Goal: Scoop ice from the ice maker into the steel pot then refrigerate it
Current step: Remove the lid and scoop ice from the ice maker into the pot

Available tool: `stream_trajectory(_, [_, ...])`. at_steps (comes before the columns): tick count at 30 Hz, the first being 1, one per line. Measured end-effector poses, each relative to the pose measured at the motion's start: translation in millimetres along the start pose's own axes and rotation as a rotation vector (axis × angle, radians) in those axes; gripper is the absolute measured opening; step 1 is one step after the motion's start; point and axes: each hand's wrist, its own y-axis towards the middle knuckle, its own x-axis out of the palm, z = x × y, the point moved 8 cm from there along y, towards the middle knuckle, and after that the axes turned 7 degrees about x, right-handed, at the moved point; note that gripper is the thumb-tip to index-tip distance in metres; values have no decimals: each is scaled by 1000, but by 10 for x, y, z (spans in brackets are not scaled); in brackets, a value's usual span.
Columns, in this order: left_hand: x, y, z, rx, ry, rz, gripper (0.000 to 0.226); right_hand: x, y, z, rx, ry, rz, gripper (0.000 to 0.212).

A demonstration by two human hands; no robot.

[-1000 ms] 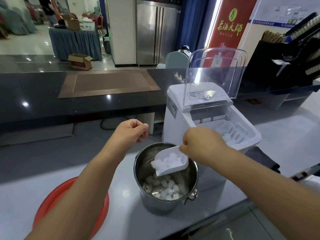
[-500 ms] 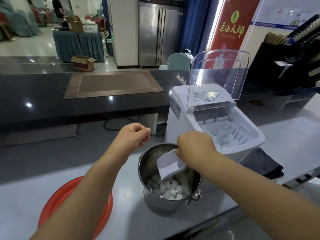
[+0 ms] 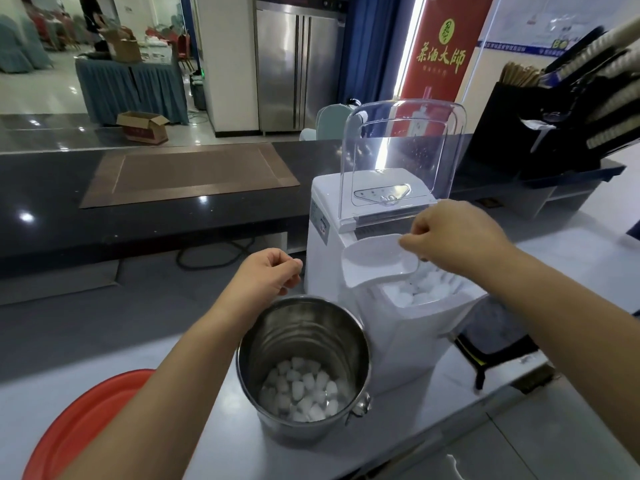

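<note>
A steel pot (image 3: 308, 327) stands on the white counter with several ice cubes (image 3: 301, 389) at its bottom. Right behind it is the white ice maker (image 3: 325, 271), its clear lid (image 3: 401, 157) raised and ice showing in its bin (image 3: 422, 292). My right hand (image 3: 450, 237) grips the handle of an empty white scoop (image 3: 374, 261) held over the bin. My left hand (image 3: 266, 275) hovers above the pot's far rim with fingers curled, holding nothing.
A red basin (image 3: 79, 427) sits at the counter's left front. A dark cloth (image 3: 495, 334) lies to the right of the ice maker. A raised black bar counter (image 3: 138, 209) with a brown mat runs behind. A steel refrigerator (image 3: 298, 64) stands in the far room.
The scoop was tipped inside the pot and dropped its ice there. My right hand has since lifted it, empty, up and right over the ice maker's bin. The left hand barely moved.
</note>
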Motion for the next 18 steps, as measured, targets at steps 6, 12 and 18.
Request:
stream_trajectory(6, [272,166,35,-4,23,-32,15,-47,310,575,84,-122,171,32])
stream_trajectory(12, [469,293,47,16,7,-45,18,138,387,617,-180,-380,327,28])
stream_trajectory(18, [606,388,87,5,-13,-37,28,351,472,574,-369,-367,394,40])
